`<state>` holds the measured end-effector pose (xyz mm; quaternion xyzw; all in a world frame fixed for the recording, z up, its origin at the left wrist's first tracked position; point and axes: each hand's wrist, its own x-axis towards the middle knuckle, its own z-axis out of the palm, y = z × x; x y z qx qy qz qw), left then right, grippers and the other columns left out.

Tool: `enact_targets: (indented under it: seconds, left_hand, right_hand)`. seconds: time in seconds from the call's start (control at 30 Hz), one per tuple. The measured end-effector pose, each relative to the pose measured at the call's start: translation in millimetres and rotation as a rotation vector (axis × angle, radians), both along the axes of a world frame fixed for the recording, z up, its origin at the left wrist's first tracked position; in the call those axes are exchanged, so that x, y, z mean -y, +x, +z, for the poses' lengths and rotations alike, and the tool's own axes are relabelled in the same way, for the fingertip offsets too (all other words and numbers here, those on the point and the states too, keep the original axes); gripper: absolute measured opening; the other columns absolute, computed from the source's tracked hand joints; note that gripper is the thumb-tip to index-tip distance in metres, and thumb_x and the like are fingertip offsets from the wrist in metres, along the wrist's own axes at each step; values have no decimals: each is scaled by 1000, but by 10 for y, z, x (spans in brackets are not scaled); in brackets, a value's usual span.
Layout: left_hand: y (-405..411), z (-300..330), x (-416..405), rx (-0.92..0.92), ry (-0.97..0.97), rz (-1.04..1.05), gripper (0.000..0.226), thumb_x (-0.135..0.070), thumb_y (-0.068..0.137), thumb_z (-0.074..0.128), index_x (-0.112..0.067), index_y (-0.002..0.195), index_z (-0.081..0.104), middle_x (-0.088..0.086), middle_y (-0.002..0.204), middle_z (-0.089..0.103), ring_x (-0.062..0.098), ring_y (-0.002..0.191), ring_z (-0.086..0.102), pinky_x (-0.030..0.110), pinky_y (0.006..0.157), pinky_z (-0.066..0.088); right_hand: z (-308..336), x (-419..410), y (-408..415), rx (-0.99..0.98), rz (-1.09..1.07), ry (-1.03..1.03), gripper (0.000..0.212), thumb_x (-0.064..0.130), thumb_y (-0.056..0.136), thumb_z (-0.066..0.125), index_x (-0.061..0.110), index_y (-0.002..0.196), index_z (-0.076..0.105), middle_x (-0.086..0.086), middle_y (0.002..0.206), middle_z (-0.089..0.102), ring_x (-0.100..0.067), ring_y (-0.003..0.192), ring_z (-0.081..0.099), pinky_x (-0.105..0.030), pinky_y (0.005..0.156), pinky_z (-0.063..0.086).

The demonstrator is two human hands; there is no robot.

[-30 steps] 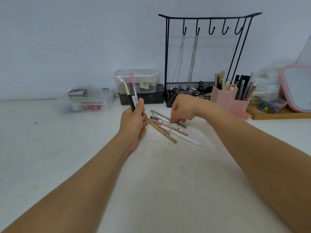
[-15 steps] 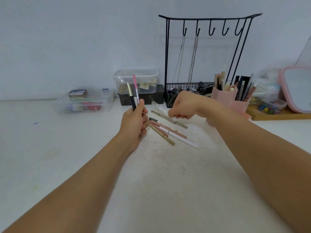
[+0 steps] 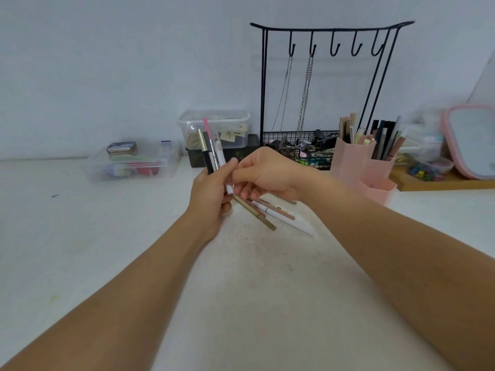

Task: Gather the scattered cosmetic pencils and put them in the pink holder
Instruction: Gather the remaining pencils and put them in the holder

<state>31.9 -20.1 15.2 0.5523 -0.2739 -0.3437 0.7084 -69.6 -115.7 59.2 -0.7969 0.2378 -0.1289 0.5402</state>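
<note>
Partway: our left hand (image 3: 211, 194) grips a pencil bunch (image 3: 211, 151), right hand (image 3: 265, 172) pinches in a white one, several pencils (image 3: 270, 212) left on table, holder (image 3: 359, 167) far right.

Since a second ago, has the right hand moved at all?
Yes. The right hand has lifted off the pencils on the table and swung left, away from the pink holder, bringing a white pencil to the left hand.

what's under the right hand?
Under the right hand, loose cosmetic pencils lie crossed on the table: gold, pink-brown and white ones stick out. Their upper ends and any others are covered by the hand.
</note>
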Motion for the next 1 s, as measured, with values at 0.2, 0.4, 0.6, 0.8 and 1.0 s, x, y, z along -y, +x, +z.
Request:
enact_targets:
  seconds: [0.2, 0.4, 0.6, 0.8, 1.0]
  left_hand:
    - [-21, -36, 20, 113, 45, 48, 15, -23, 103, 51, -12, 93, 52, 1, 59, 50, 9, 43, 43, 22, 37, 30]
    - [22, -44, 34, 63, 45, 75, 13, -24, 107, 49, -18, 96, 47, 1, 64, 50, 11, 47, 43, 22, 40, 32]
    - [24, -62, 38, 19, 25, 76, 12, -30, 104, 56, -21, 97, 52, -5, 57, 38, 8, 45, 31, 21, 39, 27]
    - [17, -53, 40, 16, 28, 73, 28, -37, 100, 63, -19, 85, 47, -10, 47, 37, 6, 38, 31, 20, 35, 27]
    - [19, -56, 32, 28, 44, 53, 27, -33, 99, 66, -15, 85, 51, -1, 56, 46, 9, 45, 42, 21, 38, 33]
  right_hand:
    - [-17, 4, 7, -49, 29, -94, 11, 11, 90, 72, 0, 91, 73, -14, 80, 75, -15, 65, 67, -22, 55, 54]
    - [272, 224, -239, -463, 67, -559, 15, 22, 83, 80, 9, 88, 75, -5, 84, 76, -12, 66, 66, -21, 54, 49]
    - [286, 260, -294, -705, 118, -515, 26, 28, 77, 85, 7, 89, 78, -1, 71, 72, -13, 64, 61, -22, 53, 46]
    - [212, 211, -231, -742, 122, -530, 26, 27, 77, 85, 5, 90, 78, -6, 76, 74, -15, 63, 60, -21, 49, 45]
    - [157, 159, -155, -795, 105, -534, 33, 29, 78, 83, -2, 88, 76, -7, 67, 69, -17, 60, 54, -23, 51, 43]
